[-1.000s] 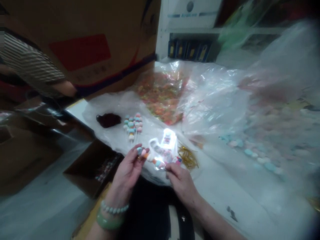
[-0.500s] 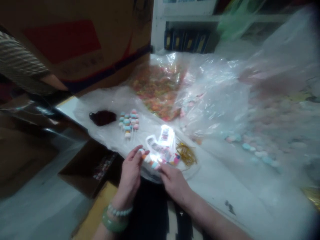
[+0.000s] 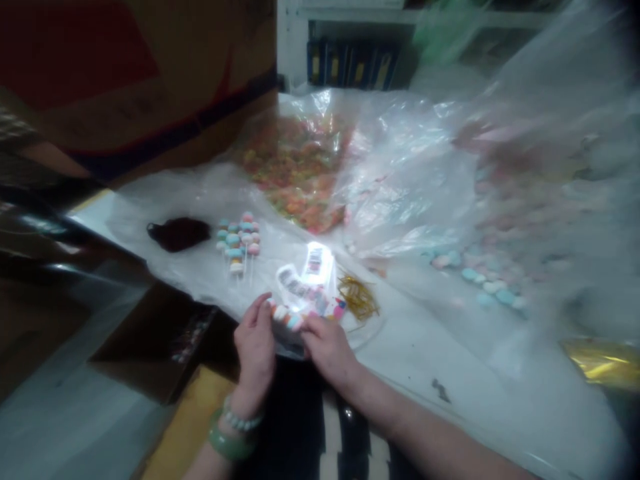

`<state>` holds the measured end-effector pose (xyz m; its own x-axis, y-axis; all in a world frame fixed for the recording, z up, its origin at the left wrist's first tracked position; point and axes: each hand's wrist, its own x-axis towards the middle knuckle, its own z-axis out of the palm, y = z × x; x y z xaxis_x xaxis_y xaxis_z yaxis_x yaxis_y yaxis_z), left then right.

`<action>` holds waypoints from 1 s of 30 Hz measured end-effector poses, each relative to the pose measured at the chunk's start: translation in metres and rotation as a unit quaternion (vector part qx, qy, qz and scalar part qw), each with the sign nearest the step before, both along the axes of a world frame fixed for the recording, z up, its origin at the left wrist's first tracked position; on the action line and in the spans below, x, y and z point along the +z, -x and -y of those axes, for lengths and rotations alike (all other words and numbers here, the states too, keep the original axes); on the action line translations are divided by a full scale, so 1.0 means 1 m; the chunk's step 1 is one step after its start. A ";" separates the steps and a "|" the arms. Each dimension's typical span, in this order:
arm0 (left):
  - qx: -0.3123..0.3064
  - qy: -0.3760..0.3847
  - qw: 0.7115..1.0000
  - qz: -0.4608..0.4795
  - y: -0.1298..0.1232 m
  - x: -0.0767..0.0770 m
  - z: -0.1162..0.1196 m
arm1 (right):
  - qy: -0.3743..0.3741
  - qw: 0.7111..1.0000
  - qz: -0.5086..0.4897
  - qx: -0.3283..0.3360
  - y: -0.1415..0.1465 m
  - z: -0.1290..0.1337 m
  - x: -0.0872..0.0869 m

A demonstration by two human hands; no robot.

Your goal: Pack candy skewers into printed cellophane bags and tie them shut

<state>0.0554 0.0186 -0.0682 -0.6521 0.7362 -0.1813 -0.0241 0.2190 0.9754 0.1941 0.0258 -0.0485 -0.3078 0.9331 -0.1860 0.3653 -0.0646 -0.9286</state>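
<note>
Close to the table's front edge, a short row of pastel candy pieces (image 3: pixel 285 316), white, orange and blue, runs between my two hands like a marshmallow skewer. My left hand (image 3: pixel 256 343) pinches its left end between thumb and fingers. The right end sits in the closed fingers of my right hand (image 3: pixel 327 348). Just beyond lie shiny clear packets with printed labels (image 3: pixel 316 263). A heap of gold twist ties (image 3: pixel 359 297) is right of them. Several finished-looking candy skewers (image 3: pixel 239 241) lie to the left, beside a dark red-brown item (image 3: pixel 179 233) of unclear kind.
Behind stands a big clear bag of orange-green candies (image 3: pixel 305 177); loose pastel pieces (image 3: pixel 493 283) lie in plastic at right. A large carton (image 3: pixel 190 87) blocks the back left. An open box (image 3: pixel 135 347) sits below the table's left edge. Gold foil (image 3: pixel 603 361) lies far right.
The view has turned slightly, so the table's things appear shifted left and a little up. Both hands keep hold of the candy row, which looks much the same.
</note>
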 end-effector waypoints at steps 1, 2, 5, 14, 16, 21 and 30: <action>0.000 0.008 1.000 -0.025 0.000 -0.001 0.000 | -0.001 1.000 -0.001 -0.002 0.001 -0.001 0.000; 0.001 0.015 0.999 -0.046 0.000 -0.001 0.001 | 0.001 1.000 -0.004 -0.004 0.003 -0.002 0.000; 0.012 0.026 0.998 -0.060 0.001 -0.005 0.001 | 0.005 1.000 -0.014 -0.015 0.005 -0.006 0.003; -0.074 -0.015 0.994 0.081 -0.003 0.028 -0.001 | 0.073 0.995 -0.071 -0.012 -0.015 -0.009 0.014; -0.090 -0.033 0.992 0.087 -0.001 0.035 0.000 | 0.076 0.989 -0.113 -0.063 -0.028 -0.012 0.017; 0.003 -0.042 0.989 -0.142 0.050 0.028 -0.002 | 0.113 0.961 -0.196 -0.159 -0.061 -0.026 0.021; -0.066 0.092 0.868 -0.484 0.194 0.047 -0.109 | 0.112 0.954 -0.203 -0.191 -0.059 -0.022 0.020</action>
